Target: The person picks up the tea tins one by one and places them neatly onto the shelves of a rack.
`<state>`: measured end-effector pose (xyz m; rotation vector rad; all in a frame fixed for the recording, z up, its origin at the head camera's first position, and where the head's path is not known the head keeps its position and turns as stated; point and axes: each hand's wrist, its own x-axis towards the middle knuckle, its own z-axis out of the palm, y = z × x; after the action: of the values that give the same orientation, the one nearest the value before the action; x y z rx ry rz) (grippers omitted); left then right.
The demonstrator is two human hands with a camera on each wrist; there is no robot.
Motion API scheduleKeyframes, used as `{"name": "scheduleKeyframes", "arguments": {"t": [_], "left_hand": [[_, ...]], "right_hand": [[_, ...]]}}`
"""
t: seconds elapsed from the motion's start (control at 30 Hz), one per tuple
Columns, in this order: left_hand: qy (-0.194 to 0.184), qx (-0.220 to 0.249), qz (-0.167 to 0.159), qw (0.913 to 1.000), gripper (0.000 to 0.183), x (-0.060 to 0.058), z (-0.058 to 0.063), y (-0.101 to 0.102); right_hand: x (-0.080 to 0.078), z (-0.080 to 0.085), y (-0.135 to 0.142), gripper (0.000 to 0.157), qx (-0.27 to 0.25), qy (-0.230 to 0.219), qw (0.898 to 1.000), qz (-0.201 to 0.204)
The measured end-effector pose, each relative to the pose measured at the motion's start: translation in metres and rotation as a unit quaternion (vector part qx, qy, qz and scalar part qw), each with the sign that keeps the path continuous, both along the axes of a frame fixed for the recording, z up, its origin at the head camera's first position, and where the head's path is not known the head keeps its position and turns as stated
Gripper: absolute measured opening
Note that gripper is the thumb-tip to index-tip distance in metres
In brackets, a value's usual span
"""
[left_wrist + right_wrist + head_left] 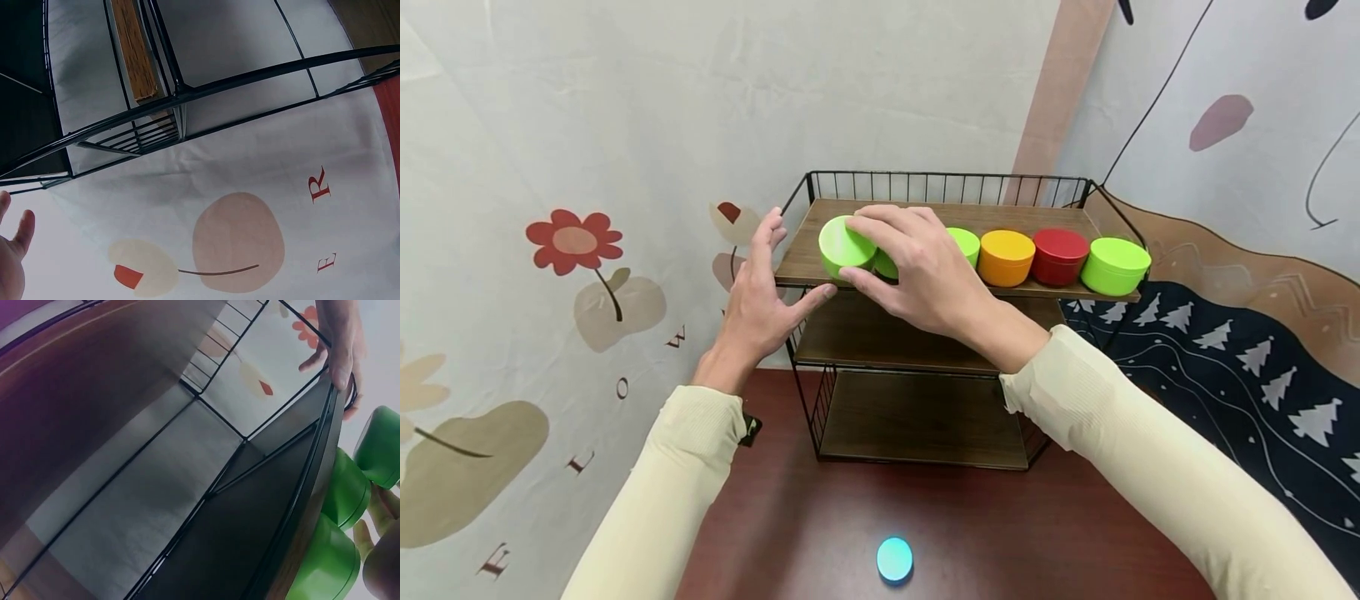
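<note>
On the top shelf's front left part, my right hand (925, 267) pinches a light green round tub (844, 248) between thumb and fingers. That tub leans and stands higher than its neighbours; in the right wrist view the held green tub (381, 447) overlaps another green tub (347, 487). My left hand (760, 287) is at the shelf's left front corner, fingers straight and thumb spread towards the front edge. Along the front edge to the right stand a green tub (964, 245), an orange tub (1006, 257), a red tub (1060, 257) and another green tub (1116, 267).
The three-tier rack (917, 333) has brown boards and a black wire frame (951, 175). It stands on a dark red table (820, 533). Near the table's front lies a small blue round object (895, 560). Printed cloth (662, 108) hangs behind and beside the rack.
</note>
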<state>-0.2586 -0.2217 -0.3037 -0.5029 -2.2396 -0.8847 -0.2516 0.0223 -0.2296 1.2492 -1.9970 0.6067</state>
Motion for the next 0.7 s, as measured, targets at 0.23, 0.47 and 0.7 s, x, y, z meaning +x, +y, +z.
{"name": "scheduleKeyframes", "arguments": {"t": [0.23, 0.47, 0.7], "left_hand": [[0.004, 0.001, -0.004, 1.0, 0.102, 0.0, 0.0, 0.0], [0.007, 0.004, -0.008, 0.9999, 0.101, -0.001, 0.0, -0.001], [0.009, 0.002, -0.008, 0.9999, 0.101, -0.001, -0.001, -0.001]], "right_hand": [[-0.004, 0.004, -0.005, 0.046, 0.011, -0.022, 0.999, -0.029], [-0.001, 0.007, -0.01, 0.044, 0.047, -0.043, 0.995, -0.072], [0.0, 0.009, -0.014, 0.045, 0.092, -0.07, 0.987, -0.113]]}}
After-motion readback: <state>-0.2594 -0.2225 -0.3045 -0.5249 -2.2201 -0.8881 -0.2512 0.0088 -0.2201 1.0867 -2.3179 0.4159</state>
